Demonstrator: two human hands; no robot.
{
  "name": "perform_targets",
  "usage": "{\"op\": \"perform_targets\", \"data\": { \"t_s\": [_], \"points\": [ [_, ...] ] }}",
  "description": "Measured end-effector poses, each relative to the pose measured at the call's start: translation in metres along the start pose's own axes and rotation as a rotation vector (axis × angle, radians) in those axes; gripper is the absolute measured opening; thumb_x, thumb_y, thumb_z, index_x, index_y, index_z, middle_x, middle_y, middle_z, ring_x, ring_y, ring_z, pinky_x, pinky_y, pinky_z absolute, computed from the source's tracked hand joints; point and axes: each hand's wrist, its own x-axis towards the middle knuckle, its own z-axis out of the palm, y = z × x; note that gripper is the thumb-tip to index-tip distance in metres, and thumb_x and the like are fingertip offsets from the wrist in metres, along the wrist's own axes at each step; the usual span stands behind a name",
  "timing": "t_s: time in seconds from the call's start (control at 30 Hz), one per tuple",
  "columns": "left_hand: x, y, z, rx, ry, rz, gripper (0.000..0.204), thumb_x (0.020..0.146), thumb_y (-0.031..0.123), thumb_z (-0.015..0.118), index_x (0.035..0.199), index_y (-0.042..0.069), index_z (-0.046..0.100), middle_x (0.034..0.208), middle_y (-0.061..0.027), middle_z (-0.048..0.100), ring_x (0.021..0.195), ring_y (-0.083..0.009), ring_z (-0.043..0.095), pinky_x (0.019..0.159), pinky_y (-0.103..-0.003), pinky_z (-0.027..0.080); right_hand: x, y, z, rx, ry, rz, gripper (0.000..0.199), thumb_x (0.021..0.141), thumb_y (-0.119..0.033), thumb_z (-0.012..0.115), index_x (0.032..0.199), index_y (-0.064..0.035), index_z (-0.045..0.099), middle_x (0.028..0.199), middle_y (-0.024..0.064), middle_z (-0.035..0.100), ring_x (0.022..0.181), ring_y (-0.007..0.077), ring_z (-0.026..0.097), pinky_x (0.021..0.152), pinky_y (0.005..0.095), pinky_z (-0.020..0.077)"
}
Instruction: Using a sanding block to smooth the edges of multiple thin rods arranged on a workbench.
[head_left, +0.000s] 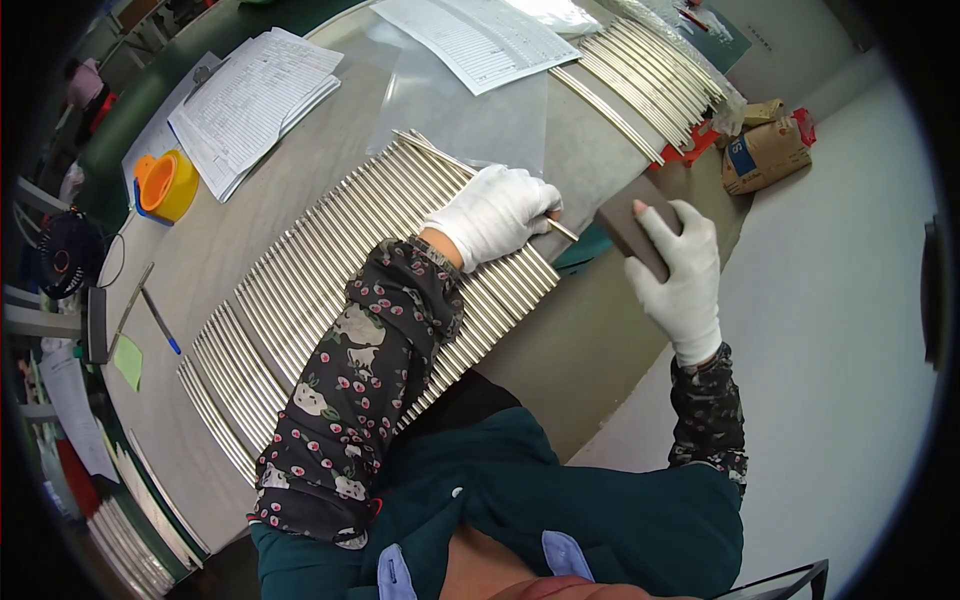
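A long row of thin, shiny metal rods lies side by side on the table, partly covered by my left forearm. My left hand, in a white glove, is closed around a single metal rod at the far right of the row. The end of that rod sticks out past my fingers, over the table's edge. My right hand, also gloved with some fingertips bare, grips a brown-grey rectangular block. The block is held off the table, a little right of the rod's end and apart from it.
More metal rods lie at the far right. A clear plastic sheet and a printed sheet are at the back. Clipped papers, a yellow tape roll and a blue pen sit left. A brown sack stands beyond the table.
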Motion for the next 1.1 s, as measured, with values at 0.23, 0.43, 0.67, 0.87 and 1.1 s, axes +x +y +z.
{"op": "perform_targets", "data": {
  "t_s": [0.23,0.43,0.67,0.87,1.1],
  "points": [
    [0.0,-0.002,0.001,0.019,-0.002,-0.021,0.011,0.084,0.02,0.064,0.089,0.01,0.066,0.083,-0.0099,0.066,0.086,-0.0298,0.063,0.079,-0.04,0.049,0.0,0.002,0.004,-0.211,-0.019,0.121,0.052,0.065,-0.018,0.073,0.116,-0.0128,0.065,0.11,0.0194,0.055,0.097,0.035,0.054,0.082,0.0425,0.0483],
    [0.0,-0.001,0.002,0.02,-0.006,0.0,0.012,0.084,0.02,0.064,0.09,0.01,0.065,0.084,-0.0096,0.066,0.086,-0.0292,0.064,0.079,-0.04,0.049,-0.006,0.007,0.007,-0.174,-0.104,0.025,0.051,0.064,-0.017,0.073,0.115,-0.014,0.065,0.11,0.0184,0.055,0.098,0.035,0.054,0.082,0.043,0.0477],
    [0.001,0.002,0.001,0.037,-0.034,-0.028,0.012,0.084,0.02,0.063,0.089,0.01,0.066,0.085,-0.0106,0.067,0.087,-0.0292,0.064,0.08,-0.04,0.049,0.001,0.002,0.009,-0.107,-0.146,-0.051,0.051,0.064,-0.02,0.074,0.114,-0.0149,0.065,0.109,0.0192,0.055,0.094,0.0352,0.055,0.081,0.0428,0.0483],
    [0.002,0.001,0.001,0.044,0.084,0.052,0.013,0.079,0.014,0.067,0.087,0.005,0.065,0.082,-0.0126,0.066,0.081,-0.0325,0.064,0.073,-0.042,0.051,0.005,-0.007,0.009,0.146,-0.247,-0.337,0.051,0.065,-0.022,0.074,0.115,-0.0164,0.065,0.105,0.019,0.055,0.093,0.0347,0.055,0.079,0.0427,0.0486],
    [0.001,0.002,-0.001,0.043,0.013,0.021,0.014,0.084,0.021,0.065,0.092,0.009,0.065,0.085,-0.01,0.066,0.086,-0.0295,0.064,0.078,-0.04,0.05,-0.002,0.004,0.009,0.145,-0.166,-0.166,0.051,0.064,-0.019,0.073,0.113,-0.0141,0.066,0.111,0.0191,0.055,0.095,0.0343,0.054,0.085,0.0423,0.0473]
  ]
}}
